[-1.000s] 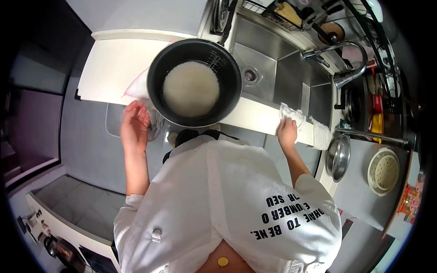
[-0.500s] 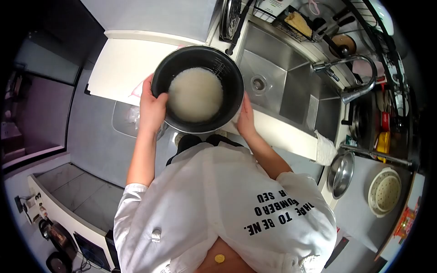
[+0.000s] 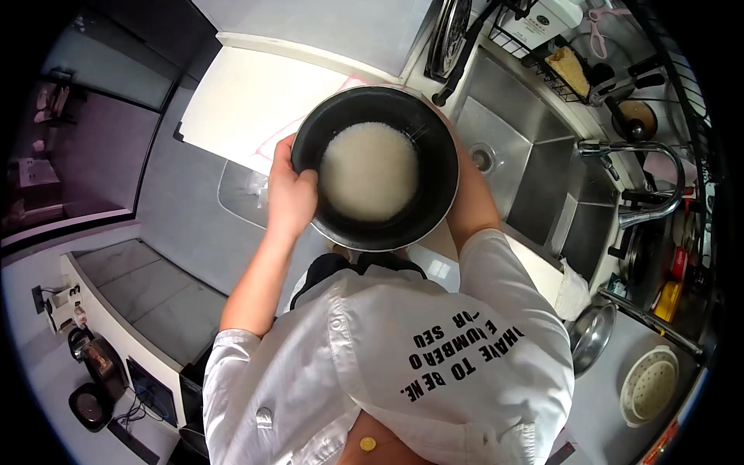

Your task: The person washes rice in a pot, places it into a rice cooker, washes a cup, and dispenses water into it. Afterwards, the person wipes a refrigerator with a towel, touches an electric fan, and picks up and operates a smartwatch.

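A black rice cooker inner pot (image 3: 435, 174), with level marks inside its wall, is held up in front of my white shirt. Pale rice (image 3: 369, 172) covers its bottom, looking wet and cloudy. My left hand (image 3: 292, 195) is closed on the pot's left rim, thumb over the edge on the inside. My right arm runs along the pot's right side, close to the sink edge. The right hand (image 3: 443, 118) is mostly behind the pot's far right side, with its fingers hidden.
A steel sink (image 3: 496, 105) with a curved faucet (image 3: 676, 174) lies to the right. A white counter (image 3: 232, 97) extends behind the pot at left. A dish rack (image 3: 535, 50), metal bowl (image 3: 593, 337), cream colander (image 3: 649, 385) and clear bin (image 3: 242, 194) surround the area.
The view has shifted, and the pot sits further right in it. My right arm has moved forward along the pot, and its hand has slipped mostly out of sight. The left grip is unchanged.
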